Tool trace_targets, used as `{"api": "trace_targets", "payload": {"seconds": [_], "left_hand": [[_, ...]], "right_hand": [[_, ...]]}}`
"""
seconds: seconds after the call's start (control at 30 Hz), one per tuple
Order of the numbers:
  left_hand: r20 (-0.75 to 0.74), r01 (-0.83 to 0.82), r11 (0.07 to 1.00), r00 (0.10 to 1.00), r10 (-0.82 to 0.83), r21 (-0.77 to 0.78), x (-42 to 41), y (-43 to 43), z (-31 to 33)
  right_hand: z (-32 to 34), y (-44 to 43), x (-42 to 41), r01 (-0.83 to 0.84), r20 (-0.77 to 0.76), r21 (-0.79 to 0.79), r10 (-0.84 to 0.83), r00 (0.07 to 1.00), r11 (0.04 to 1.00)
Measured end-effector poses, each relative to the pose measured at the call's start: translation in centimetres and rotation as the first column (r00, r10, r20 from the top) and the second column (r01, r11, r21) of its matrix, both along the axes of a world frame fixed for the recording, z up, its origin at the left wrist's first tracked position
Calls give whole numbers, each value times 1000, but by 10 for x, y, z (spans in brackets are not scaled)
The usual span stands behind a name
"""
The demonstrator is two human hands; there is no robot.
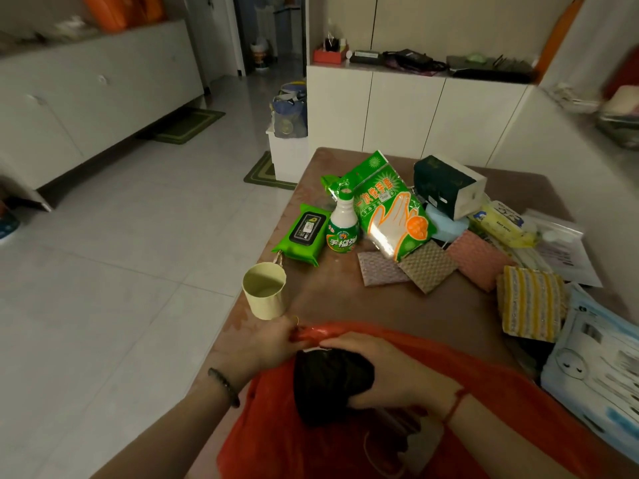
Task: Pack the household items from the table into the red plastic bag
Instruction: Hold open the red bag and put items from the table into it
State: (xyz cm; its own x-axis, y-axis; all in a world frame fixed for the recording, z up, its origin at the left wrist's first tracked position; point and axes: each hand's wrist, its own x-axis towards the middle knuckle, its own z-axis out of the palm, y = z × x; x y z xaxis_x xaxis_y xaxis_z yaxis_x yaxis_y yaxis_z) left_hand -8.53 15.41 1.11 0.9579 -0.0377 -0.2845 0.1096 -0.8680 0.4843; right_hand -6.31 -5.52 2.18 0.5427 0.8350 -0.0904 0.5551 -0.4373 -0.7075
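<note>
The red plastic bag [484, 392] lies at the near edge of the brown table [363, 312]. My left hand [273, 344] pinches the bag's rim at its far left corner. My right hand [390, 371] grips a black bundle [328, 385] at the bag's mouth. Further back on the table lie a green wipes pack [304, 235], a white and green bottle [342, 224], a green glove packet [387, 205], a dark tissue box [446, 186], several scouring pads [428, 267] and a yellow striped cloth [532, 302].
A pale yellow cup [264, 290] stands at the table's left edge, just beyond my left hand. Blue and white packets [594, 368] lie at the right. White cabinets [415, 112] stand behind the table; tiled floor [138, 254] spreads to the left.
</note>
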Motion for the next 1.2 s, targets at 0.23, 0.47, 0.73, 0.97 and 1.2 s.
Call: {"api": "trace_targets", "payload": {"seconds": [0.23,0.47,0.73,0.97,1.2], "left_hand": [[96,-49,930,991,90,-363,12,16,-4],[82,-138,855,975,205,-501,7,26,-5],[244,-468,731,733,635,-497,24,55,-7],[-23,-589,732,784,620,-342,50,58,-23],[166,-361,707,813,558,-608,37,44,13]], "right_hand": [[-6,7,11,108,190,-94,-88,978,990],[27,40,41,320,184,348,-399,899,881],[5,123,90,168,-58,-80,-173,983,982],[-29,164,90,219,-128,-117,-233,964,969],[21,125,85,258,25,100,-261,965,961]]}}
